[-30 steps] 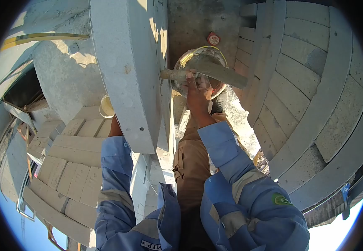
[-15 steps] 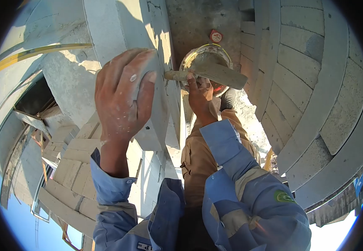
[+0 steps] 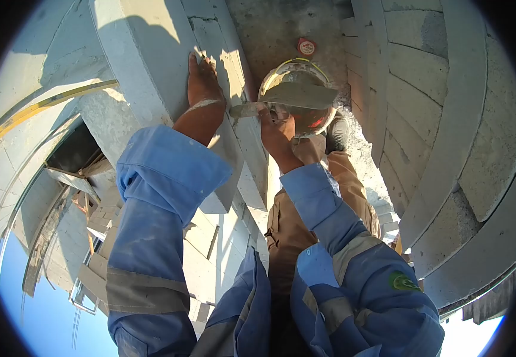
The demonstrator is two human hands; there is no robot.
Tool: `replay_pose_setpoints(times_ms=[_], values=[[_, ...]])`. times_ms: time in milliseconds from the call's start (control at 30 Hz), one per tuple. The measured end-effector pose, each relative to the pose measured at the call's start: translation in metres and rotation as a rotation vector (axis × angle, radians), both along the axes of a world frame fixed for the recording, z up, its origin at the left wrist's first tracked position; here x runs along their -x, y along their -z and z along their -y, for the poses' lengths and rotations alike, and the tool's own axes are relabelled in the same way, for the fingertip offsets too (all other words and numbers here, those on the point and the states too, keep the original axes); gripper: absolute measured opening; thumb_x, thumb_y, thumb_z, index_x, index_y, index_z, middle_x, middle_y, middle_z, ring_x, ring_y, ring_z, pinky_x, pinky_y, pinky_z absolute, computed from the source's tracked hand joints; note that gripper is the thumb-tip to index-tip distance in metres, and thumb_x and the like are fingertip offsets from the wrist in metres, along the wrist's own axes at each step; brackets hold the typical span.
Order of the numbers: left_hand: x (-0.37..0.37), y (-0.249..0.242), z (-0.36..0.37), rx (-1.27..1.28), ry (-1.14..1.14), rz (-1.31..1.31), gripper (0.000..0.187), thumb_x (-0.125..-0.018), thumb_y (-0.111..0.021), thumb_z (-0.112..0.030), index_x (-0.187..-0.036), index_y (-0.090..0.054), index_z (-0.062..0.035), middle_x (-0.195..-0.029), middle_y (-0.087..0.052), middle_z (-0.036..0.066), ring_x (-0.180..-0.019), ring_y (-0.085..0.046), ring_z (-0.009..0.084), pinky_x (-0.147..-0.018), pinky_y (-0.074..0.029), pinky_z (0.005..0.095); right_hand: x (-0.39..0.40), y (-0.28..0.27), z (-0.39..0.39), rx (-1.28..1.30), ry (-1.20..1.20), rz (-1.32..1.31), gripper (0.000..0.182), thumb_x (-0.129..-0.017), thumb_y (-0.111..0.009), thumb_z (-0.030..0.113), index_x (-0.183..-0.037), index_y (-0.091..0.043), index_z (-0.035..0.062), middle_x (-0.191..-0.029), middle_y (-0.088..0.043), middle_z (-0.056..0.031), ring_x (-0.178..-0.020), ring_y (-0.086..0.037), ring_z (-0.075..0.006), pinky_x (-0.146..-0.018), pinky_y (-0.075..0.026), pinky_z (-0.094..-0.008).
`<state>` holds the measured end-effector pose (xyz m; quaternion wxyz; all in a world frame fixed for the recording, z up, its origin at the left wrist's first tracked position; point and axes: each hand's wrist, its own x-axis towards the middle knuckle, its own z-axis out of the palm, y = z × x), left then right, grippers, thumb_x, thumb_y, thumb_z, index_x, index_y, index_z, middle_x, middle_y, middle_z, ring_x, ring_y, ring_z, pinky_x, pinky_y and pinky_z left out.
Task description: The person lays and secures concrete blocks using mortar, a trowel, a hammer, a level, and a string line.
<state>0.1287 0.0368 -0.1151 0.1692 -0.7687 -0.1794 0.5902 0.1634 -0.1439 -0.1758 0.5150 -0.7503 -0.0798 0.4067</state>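
Note:
My left hand (image 3: 204, 89) lies against the near-right face of a pale grey block (image 3: 151, 65) on the wall to my left. Its fingers point away from me and look stretched out, though partly foreshortened. Lower and to the right, my right hand (image 3: 278, 132) is closed around a trowel (image 3: 305, 95). The trowel's handle (image 3: 245, 110) points left, and its flat, mortar-smeared blade extends right across the top of a bucket (image 3: 268, 80). Wet-looking grey material and something red show inside the bucket, partly covered by the blade and hand.
A red and white tape measure (image 3: 306, 46) sits on the floor beyond the bucket. A curved-looking block wall (image 3: 418, 71) rises on my right. A yellow level-like bar (image 3: 49, 110) lies at left. My shoe (image 3: 337, 132) stands beside the bucket.
My left hand has gone from raised in the air close to the camera to resting on the block's face. The trowel blade has turned slightly, its tip swinging away from me.

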Motion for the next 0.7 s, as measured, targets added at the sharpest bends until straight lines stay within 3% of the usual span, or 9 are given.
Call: replay_pose_setpoints(times_ms=[167, 200, 233, 367, 433, 500, 533, 633, 700], values=[[-0.013, -0.011, 0.005, -0.009, -0.049, 0.002, 0.072, -0.095, -0.044, -0.058, -0.151, -0.036, -0.0119, -0.159, -0.031, 0.003, -0.149, -0.02, 0.0182, -0.121, -0.001, 0.0525, -0.027, 0.044, 0.041, 0.197, -0.141, 0.248, 0.037, -0.088, -0.064, 0.02, -0.118, -0.054, 0.0012, -0.104, -0.066, -0.019, -0.098, -0.063, -0.0343, -0.082, -0.049, -0.0424], [-0.014, -0.011, 0.007, -0.023, -0.06, -0.001, 0.072, -0.095, -0.045, -0.057, -0.15, -0.038, -0.0119, -0.159, -0.032, 0.003, -0.149, -0.021, 0.0187, -0.121, -0.001, 0.0522, -0.026, 0.053, 0.05, 0.375, 0.013, -0.114, 0.045, -0.084, -0.067, 0.02, -0.121, -0.049, 0.0022, -0.104, -0.063, -0.0164, -0.097, -0.063, -0.0301, -0.081, -0.049, -0.0427], [-0.012, -0.008, 0.01, -0.015, -0.07, 0.001, 0.072, -0.095, -0.045, -0.057, -0.15, -0.038, -0.0119, -0.159, -0.032, 0.003, -0.149, -0.021, 0.0187, -0.121, -0.001, 0.0522, -0.022, 0.059, 0.062, 0.383, 0.004, -0.11, 0.045, -0.084, -0.067, 0.02, -0.121, -0.049, 0.0022, -0.104, -0.063, -0.0164, -0.097, -0.063, -0.0301, -0.081, -0.049, -0.0427], [-0.012, -0.008, 0.008, -0.018, -0.104, 0.024, 0.069, -0.094, -0.049, -0.054, -0.148, -0.041, -0.0117, -0.157, -0.034, 0.003, -0.149, -0.022, 0.0184, -0.121, 0.0, 0.051, -0.014, 0.111, 0.125, 0.398, -0.09, 0.076, 0.035, -0.087, -0.066, 0.018, -0.117, -0.053, 0.0032, -0.085, -0.064, -0.0097, -0.07, -0.064, -0.0269, -0.062, -0.053, -0.0383], [-0.008, 0.0, 0.006, -0.004, -0.104, 0.013, 0.069, -0.094, -0.05, -0.054, -0.148, -0.042, -0.0117, -0.157, -0.035, 0.003, -0.149, -0.022, 0.0179, -0.121, -0.001, 0.0504, -0.03, 0.121, 0.139, 0.488, -0.173, -0.526, 0.035, -0.086, -0.065, 0.017, -0.115, -0.052, 0.0039, -0.079, -0.061, -0.008, -0.057, -0.06, -0.0212, -0.049, -0.05, -0.0365], [0.005, 0.02, 0.005, -0.061, -0.094, 0.064, 0.069, -0.093, -0.052, -0.053, -0.147, -0.043, -0.0122, -0.156, -0.036, 0.004, -0.149, -0.021, 0.0176, -0.122, -0.001, 0.0493, -0.036, 0.182, 0.172, 0.524, -0.401, -0.376, 0.032, -0.087, -0.063, 0.02, -0.112, -0.051, 0.0055, -0.07, -0.057, -0.007, -0.047, -0.054, -0.0168, -0.039, -0.043, -0.035], [-0.001, 0.01, 0.008, -0.054, -0.096, 0.058, 0.069, -0.093, -0.052, -0.053, -0.147, -0.043, -0.0122, -0.156, -0.036, 0.004, -0.149, -0.021, 0.0176, -0.122, -0.001, 0.0493, -0.046, 0.177, 0.169, 0.576, -0.658, -0.24, 0.036, -0.087, -0.063, 0.028, -0.113, -0.054, 0.0035, -0.076, -0.061, -0.0111, -0.059, -0.06, -0.0228, -0.054, -0.048, -0.0411], [-0.014, -0.007, 0.007, -0.001, -0.114, -0.006, 0.051, -0.1, -0.044, -0.039, -0.146, -0.047, -0.02, -0.159, -0.031, 0.005, -0.149, -0.021, 0.021, -0.119, 0.001, 0.0551, -0.064, 0.164, 0.14, 0.748, -0.522, -0.228, 0.035, -0.091, -0.056, 0.04, -0.094, -0.061, 0.0049, -0.065, -0.061, -0.0109, -0.058, -0.061, -0.0241, -0.056, -0.051, -0.045], [-0.01, -0.007, 0.007, -0.011, -0.079, 0.034, 0.05, -0.098, -0.049, -0.039, -0.144, -0.05, -0.021, -0.159, -0.032, 0.005, -0.149, -0.022, 0.021, -0.119, 0.001, 0.0546, -0.079, 0.158, 0.123, 0.617, -0.337, -0.636, 0.038, -0.093, -0.052, 0.043, -0.082, -0.058, 0.0074, -0.06, -0.058, -0.0093, -0.05, -0.058, -0.0218, -0.047, -0.047, -0.0418]])
